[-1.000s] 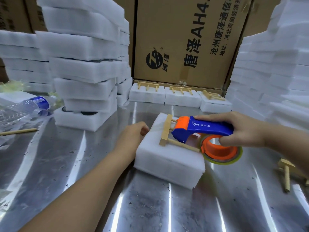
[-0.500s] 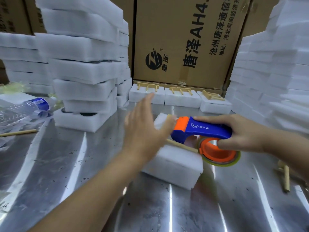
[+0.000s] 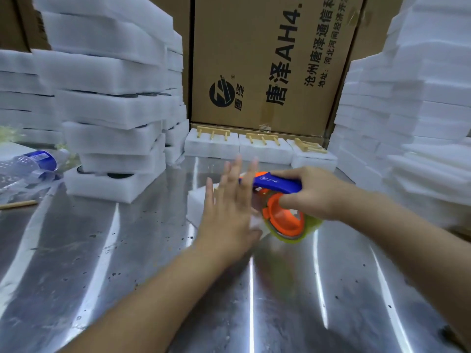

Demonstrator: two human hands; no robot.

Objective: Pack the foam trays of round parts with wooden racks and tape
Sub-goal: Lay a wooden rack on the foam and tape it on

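A white foam tray (image 3: 197, 203) lies on the metal table at the centre, mostly hidden behind my left hand (image 3: 229, 212). That hand is flat with its fingers spread, held over the tray top; whether it touches the foam I cannot tell. My right hand (image 3: 309, 193) grips the blue and orange tape dispenser (image 3: 279, 186), whose orange reel with yellowish tape (image 3: 290, 225) hangs at the tray's right side. The wooden rack on the tray is hidden. Three foam trays with wooden racks (image 3: 212, 133) stand at the back.
Tall stacks of foam trays rise on the left (image 3: 112, 103) and right (image 3: 413, 103). A large cardboard box (image 3: 267, 59) closes the back. A plastic bottle (image 3: 28, 164) and a wooden stick (image 3: 17, 205) lie at the far left on the metal table (image 3: 127, 263).
My left hand left the tray's left side, opened and swept right over the tray top. The tape dispenser stayed at the tray's right side, and the view shifted slightly.
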